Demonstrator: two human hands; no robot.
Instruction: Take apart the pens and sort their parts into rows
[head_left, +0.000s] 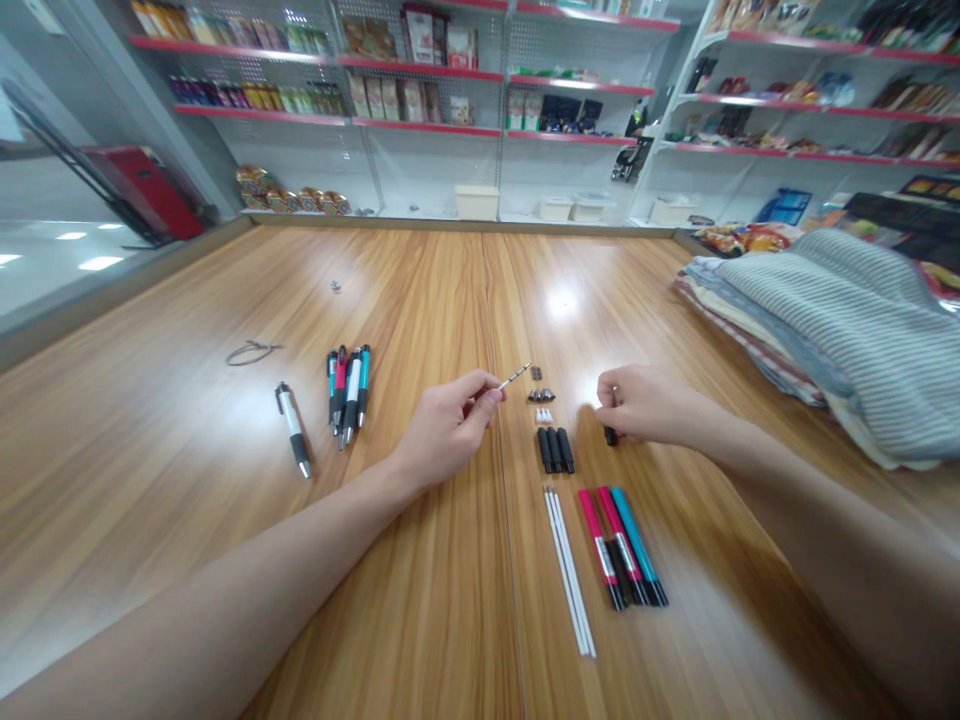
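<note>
Open passage along far edge of table (420, 290)
Folded cloths (847, 310) crowd the right side; black grips (554, 450) obstruct the middle.

Slim rod (513, 378), one: lower end hidden from me inside the left hand (448, 425). Black piece (610, 436), one: mostly covered by the right hand (649, 403). Left forearm (247, 590), right forearm (817, 520): cut off by the frame. Barrel label (604, 553): too small for me to read. Silvery bit (335, 286): too small to identify. Striped cloth (847, 300): cropped at right. Shelf goods (412, 100): blurred, print illegible to me, top rows cropped.
</note>
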